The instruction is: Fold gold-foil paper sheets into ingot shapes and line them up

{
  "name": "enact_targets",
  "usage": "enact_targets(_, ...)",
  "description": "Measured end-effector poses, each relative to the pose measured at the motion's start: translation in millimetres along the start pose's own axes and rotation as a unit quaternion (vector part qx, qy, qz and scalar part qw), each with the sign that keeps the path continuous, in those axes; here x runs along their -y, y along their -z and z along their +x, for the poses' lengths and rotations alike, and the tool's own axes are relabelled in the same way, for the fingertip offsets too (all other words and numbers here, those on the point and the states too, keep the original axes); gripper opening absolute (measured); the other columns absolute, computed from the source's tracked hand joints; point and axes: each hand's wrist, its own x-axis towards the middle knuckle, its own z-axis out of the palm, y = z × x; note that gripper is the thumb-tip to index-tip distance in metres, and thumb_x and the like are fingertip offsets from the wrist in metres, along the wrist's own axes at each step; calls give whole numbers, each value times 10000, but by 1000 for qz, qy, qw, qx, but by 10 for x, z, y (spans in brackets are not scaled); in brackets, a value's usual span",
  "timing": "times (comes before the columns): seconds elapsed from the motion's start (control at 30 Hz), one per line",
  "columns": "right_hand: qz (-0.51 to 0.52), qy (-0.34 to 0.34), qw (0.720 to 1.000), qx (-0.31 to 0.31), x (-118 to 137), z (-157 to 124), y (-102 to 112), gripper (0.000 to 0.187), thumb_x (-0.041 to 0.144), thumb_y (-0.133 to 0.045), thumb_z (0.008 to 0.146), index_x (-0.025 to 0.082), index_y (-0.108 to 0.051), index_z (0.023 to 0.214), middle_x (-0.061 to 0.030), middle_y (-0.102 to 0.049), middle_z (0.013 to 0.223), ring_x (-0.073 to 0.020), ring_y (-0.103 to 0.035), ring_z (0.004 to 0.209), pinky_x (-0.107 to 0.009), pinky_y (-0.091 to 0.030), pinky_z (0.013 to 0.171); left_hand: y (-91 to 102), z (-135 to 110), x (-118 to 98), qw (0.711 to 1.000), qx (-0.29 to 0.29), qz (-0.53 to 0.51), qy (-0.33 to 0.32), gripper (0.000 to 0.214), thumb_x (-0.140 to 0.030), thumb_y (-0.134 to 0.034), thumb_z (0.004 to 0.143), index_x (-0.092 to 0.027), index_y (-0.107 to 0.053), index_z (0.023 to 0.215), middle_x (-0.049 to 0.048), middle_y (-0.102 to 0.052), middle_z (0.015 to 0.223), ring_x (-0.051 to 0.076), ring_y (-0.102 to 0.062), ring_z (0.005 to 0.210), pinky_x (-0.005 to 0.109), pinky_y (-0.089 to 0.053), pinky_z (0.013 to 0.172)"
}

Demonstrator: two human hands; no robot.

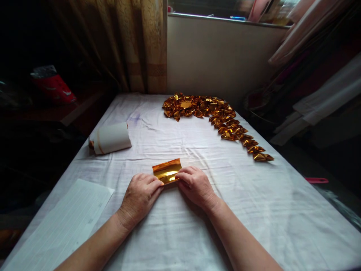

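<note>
A small sheet of shiny gold foil paper [167,169] is held just above or on the white cloth, in the middle of the table. My left hand [141,194] pinches its near left corner between thumb and fingers. At the near right corner, my right hand [196,186] grips the same sheet with closed fingers. The paper's near edge looks bent up, and its far edge curves a little. Farther back lies a pile of folded gold foil pieces [197,106], with a row of them trailing toward the right edge.
A white roll [114,139] with a band around it lies at the left. Lined paper sheets [64,222] rest at the near left on the white tablecloth [169,241]. A curtain [141,45] and a wall stand behind; clothes hang at the right.
</note>
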Motion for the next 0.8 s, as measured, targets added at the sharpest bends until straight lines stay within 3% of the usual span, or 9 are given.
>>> enact_targets(0.27, 62, -66, 996, 16, -169, 25, 83, 56, 231, -670, 862, 243, -715, 831, -12, -692, 877, -162, -618, 837, -296, -462, 774, -46, 41, -19, 998, -20, 6, 62, 123, -261, -521, 940, -211, -630, 917, 26, -700, 827, 212, -622, 779, 362, -428, 750)
enact_targets(0.53, -36, -116, 992, -19, -101, 52, -36, 163, 293, -637, 880, 225, -638, 732, -18, -657, 801, -189, -574, 823, -319, -377, 759, -127, 15, -7, 995, -26, 27, 95, 264, -283, -489, 942, -194, -580, 1174, 58, -701, 879, 229, -628, 835, 361, -441, 769)
enact_targets(0.8, -86, -141, 986, -14, -14, 58, -69, 170, 292, -620, 876, 221, -586, 725, -35, -619, 807, -208, -529, 823, -332, -341, 738, -125, 18, -3, 995, -17, 49, 81, 241, -268, -504, 954, -232, -618, 1163, 68, -678, 1013, 232, -601, 905, 367, -450, 782)
